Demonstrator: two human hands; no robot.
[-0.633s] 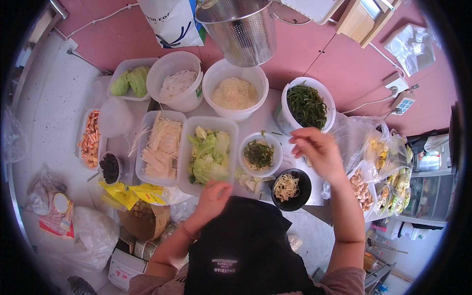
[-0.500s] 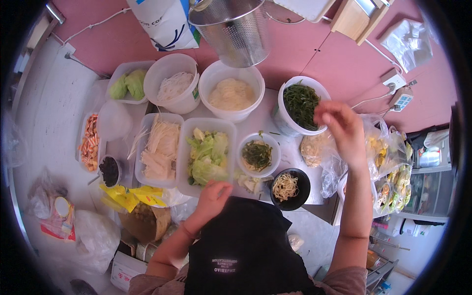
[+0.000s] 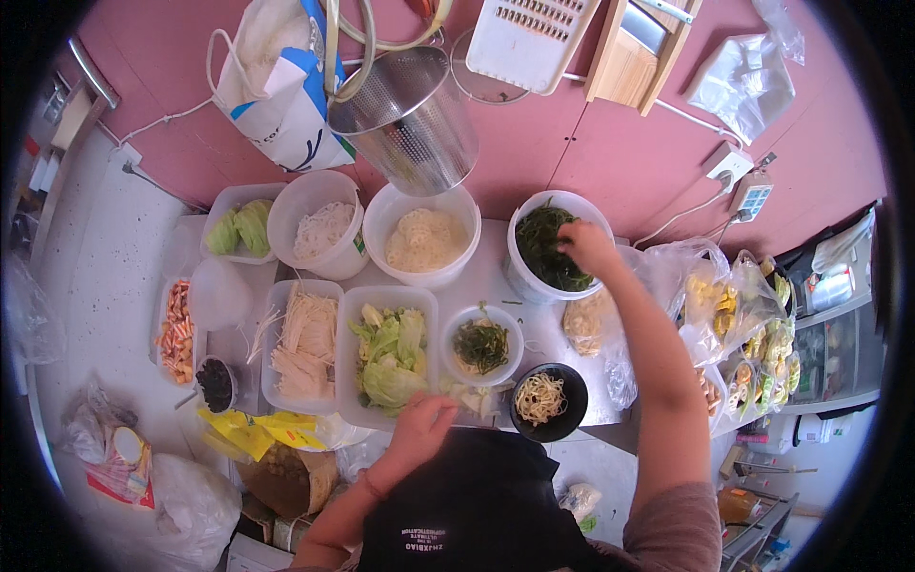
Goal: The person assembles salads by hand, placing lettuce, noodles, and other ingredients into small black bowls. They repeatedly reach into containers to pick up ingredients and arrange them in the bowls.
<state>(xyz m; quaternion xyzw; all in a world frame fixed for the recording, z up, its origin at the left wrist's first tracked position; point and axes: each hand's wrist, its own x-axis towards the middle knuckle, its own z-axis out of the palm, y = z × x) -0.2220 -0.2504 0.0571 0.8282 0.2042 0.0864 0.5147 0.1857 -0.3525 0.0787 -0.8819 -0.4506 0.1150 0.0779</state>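
Reaching with right hand point(image 3: 586, 246), fingers curled down into the dark greens in the round white tub point(image 3: 519, 229) behind the small bowl point(image 3: 484, 345); grip unclear. Resting left hand point(image 3: 422, 426), loosely curled, holding nothing, at the lettuce tray point(image 3: 351, 362) beside that bowl.

— Where do you see from?
— Your one head view looks steeply down on the steel table point(image 3: 496, 286) from close above, facing the pink wall point(image 3: 610, 153).
— How wide?
— Fisheye: edges bend, your forearms enter from below.
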